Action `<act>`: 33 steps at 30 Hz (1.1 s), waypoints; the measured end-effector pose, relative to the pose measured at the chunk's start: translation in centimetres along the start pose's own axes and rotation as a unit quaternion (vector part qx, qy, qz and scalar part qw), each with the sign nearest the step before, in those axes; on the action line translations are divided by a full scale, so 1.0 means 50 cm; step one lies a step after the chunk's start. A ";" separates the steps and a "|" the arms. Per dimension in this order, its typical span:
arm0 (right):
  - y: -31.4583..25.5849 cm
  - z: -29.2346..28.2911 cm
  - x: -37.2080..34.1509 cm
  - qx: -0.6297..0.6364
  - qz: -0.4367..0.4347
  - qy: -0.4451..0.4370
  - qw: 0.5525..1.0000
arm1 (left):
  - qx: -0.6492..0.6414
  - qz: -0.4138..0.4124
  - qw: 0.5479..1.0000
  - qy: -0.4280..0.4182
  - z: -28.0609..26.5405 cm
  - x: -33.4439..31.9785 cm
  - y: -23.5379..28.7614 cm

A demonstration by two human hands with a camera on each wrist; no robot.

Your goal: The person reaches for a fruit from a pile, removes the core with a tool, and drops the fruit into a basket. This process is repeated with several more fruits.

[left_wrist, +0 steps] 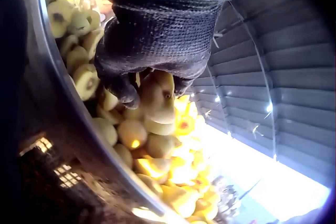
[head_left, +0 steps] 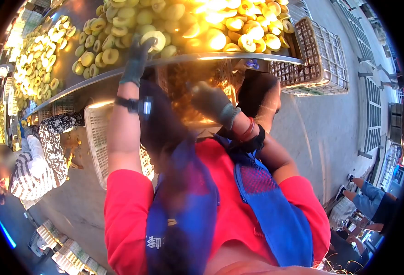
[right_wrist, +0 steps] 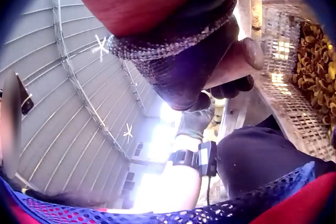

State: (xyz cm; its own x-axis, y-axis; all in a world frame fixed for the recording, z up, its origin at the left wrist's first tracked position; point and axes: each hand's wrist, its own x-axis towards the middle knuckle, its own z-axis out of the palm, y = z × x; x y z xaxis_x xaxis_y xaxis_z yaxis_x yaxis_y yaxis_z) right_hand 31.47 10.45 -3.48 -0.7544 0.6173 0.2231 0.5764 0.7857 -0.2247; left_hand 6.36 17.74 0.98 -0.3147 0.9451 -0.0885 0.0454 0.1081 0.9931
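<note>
My gloved left hand [head_left: 137,57] is at the near edge of a metal table [head_left: 202,57] heaped with yellow-green peach halves [head_left: 119,20]. It pinches one peach half [left_wrist: 158,98] between thumb and fingers; the left wrist view shows this just over the pile. My right hand [head_left: 211,103], in a dark glove with a bare thumb [right_wrist: 239,61], is in front of my body, below the table edge. Its fingers are curled, and I cannot tell whether they hold something. A crate [right_wrist: 294,111] of small brown pieces like fruit pits [right_wrist: 317,66] stands below it.
A plastic crate [head_left: 321,55] stands at the table's right end, and a pale crate [head_left: 96,133] is by my left leg. A person in a striped top [head_left: 32,172] sits farther left along the table. Another person [head_left: 371,201] is at the far right.
</note>
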 end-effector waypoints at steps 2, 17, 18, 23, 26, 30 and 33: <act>-0.010 -0.029 0.021 0.035 0.004 0.042 0.998 | -0.031 0.001 0.999 -0.024 0.005 -0.055 0.013; -0.045 -0.100 0.015 0.200 0.145 0.046 0.968 | 0.063 0.210 0.976 0.000 0.117 -0.271 0.052; -0.044 -0.090 0.014 0.201 0.142 0.049 0.968 | 0.027 0.213 0.977 0.008 0.125 -0.276 0.055; -0.043 -0.065 0.011 0.228 0.124 0.067 0.963 | -0.042 0.129 0.988 0.068 0.159 -0.316 0.100; -0.042 -0.023 0.008 0.109 0.082 0.113 0.984 | -0.036 0.162 0.983 0.079 0.163 -0.305 0.066; -0.047 -0.055 0.018 0.211 0.134 0.053 0.967 | -0.045 0.165 0.980 0.101 0.171 -0.290 0.054; -0.049 -0.091 0.024 0.265 0.125 0.055 0.955 | -0.130 0.149 0.977 0.079 0.169 -0.294 0.076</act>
State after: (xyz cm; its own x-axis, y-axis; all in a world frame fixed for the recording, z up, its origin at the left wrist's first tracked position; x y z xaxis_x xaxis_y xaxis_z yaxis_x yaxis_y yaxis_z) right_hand 30.58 9.44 1.67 -0.5596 0.8063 0.1917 0.4727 0.5005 -0.7253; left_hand 19.16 6.86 5.41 -0.4682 0.8606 0.2002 -0.0793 -0.2666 0.9605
